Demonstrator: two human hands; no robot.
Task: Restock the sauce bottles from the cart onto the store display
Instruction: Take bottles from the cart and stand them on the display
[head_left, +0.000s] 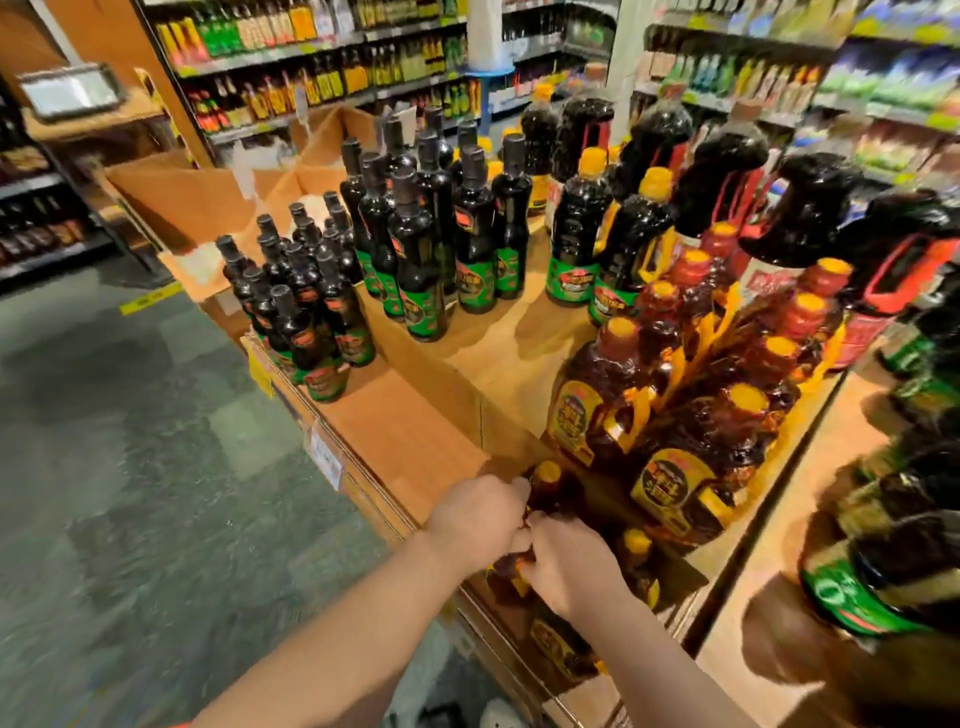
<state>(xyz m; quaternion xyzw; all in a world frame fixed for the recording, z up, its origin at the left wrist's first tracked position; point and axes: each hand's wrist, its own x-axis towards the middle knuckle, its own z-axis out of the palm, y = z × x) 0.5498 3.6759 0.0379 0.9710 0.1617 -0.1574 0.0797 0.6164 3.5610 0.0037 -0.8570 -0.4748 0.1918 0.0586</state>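
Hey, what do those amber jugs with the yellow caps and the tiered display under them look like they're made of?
Amber jugs: probably clear plastic, glossy, with moulded yellow handles; glass can't be ruled out. Yellow caps: seemingly matte plastic. Tiered display: looks like brown corrugated cardboard, dull finish, folded edges.

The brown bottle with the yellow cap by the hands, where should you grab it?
Probably by the narrow neck just under the yellow cap of the brown bottle, coming from above. It stands low beside taller jugs, so only its top is free. Both hands already reach there.
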